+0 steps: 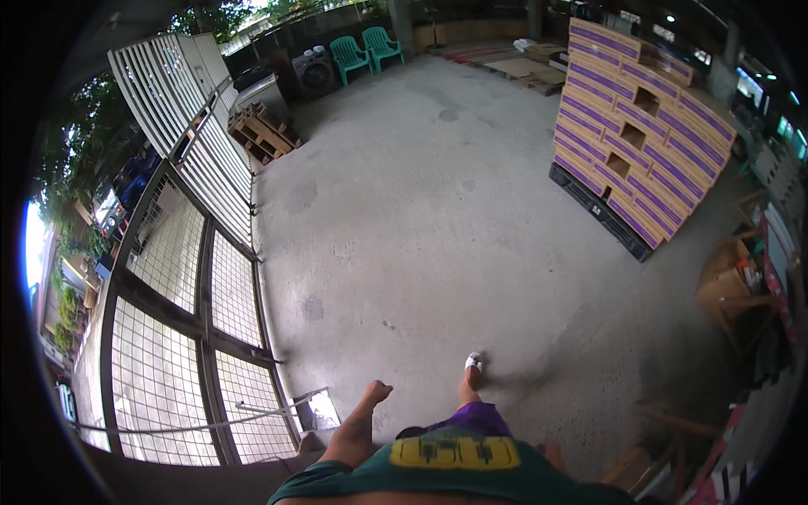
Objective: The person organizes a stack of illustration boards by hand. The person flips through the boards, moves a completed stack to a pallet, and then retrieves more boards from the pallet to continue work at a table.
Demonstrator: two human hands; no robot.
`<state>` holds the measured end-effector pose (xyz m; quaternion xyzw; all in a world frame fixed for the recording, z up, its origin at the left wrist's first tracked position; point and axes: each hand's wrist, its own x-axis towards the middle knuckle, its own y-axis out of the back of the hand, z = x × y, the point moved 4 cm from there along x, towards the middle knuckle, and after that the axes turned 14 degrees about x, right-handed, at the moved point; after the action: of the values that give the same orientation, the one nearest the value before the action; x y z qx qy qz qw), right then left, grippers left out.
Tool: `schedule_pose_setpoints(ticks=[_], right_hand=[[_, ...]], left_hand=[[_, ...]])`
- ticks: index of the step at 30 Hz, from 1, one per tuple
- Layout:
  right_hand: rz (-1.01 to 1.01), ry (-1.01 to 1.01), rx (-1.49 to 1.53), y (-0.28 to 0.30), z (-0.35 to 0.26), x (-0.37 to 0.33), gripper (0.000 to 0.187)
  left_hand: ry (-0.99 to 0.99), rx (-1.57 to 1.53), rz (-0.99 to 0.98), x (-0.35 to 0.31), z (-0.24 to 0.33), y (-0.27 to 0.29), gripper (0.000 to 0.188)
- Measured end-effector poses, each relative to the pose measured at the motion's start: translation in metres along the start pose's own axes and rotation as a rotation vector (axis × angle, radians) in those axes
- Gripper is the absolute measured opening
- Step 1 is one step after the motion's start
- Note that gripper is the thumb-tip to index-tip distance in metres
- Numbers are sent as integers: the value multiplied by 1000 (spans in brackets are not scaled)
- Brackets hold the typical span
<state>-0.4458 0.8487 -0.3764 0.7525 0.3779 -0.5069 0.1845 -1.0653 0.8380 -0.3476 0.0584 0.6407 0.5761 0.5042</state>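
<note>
Left hand (378, 391) hanging low over the grey concrete floor (421, 219), fingers curled loosely, holding nothing, nearest to the metal mesh gate (194, 337) on the left and to a shiny metal sheet (322, 410) at the gate's foot; right hand hidden behind the torso, only a sliver of arm showing at the green shirt's edge, grip impossible to tell. One foot in a white sandal (475, 362) stepped forward on the floor. Ahead right, one tall stack of tan and purple cardboard boxes (640, 143) on one dark pallet (598, 215); far back, two green plastic chairs (364, 50) side by side; beside them one grey washing machine (315, 72); left of that, one pile of bare wooden pallets (263, 130); white slatted gate panel (181, 101) leaning above.
</note>
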Motion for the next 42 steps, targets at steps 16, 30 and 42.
schedule_pose_setpoints(ticks=[16, 30, 42], right_hand=[[-729, 375, -480, -868, -326, 141, 40], [139, -37, 141, -828, -429, 382, 21], [-351, 239, -35, -1447, -886, 531, 34]], left_hand=[[594, -679, -250, 350, 104, 250, 43], [-535, -139, 211, 960, 705, 630, 46], [83, -306, -256, 1197, 827, 708, 45]])
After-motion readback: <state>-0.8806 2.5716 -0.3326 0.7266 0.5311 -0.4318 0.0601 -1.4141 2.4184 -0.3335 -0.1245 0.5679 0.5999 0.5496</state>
